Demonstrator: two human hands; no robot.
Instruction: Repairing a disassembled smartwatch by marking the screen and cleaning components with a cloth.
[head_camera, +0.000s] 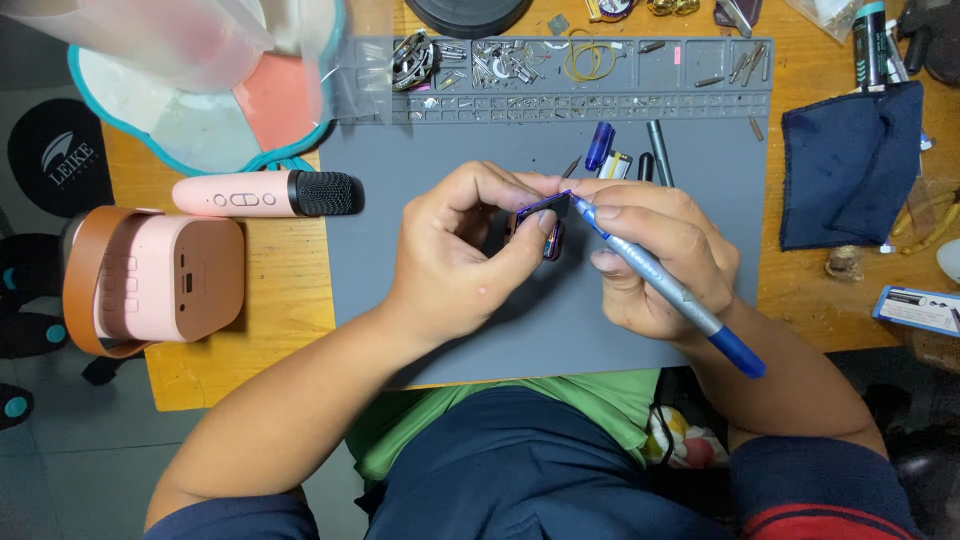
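Observation:
My left hand (462, 250) pinches a small dark purple circuit board (546, 210) between thumb and fingers, held above the grey work mat (420, 290). My right hand (660, 255) grips a slim screwdriver (668, 288) with a grey shaft and blue end cap like a pen. Its tip touches the upper right corner of the board. Both hands meet over the middle of the mat.
A pink microphone with a black head (265, 193) and a pink-and-brown box speaker (155, 278) lie at the left. Screws and small parts fill the mat's tray strip (560, 70). A blue cap and dark pens (625, 155) lie behind the hands. A folded navy cloth (850, 165) sits at the right.

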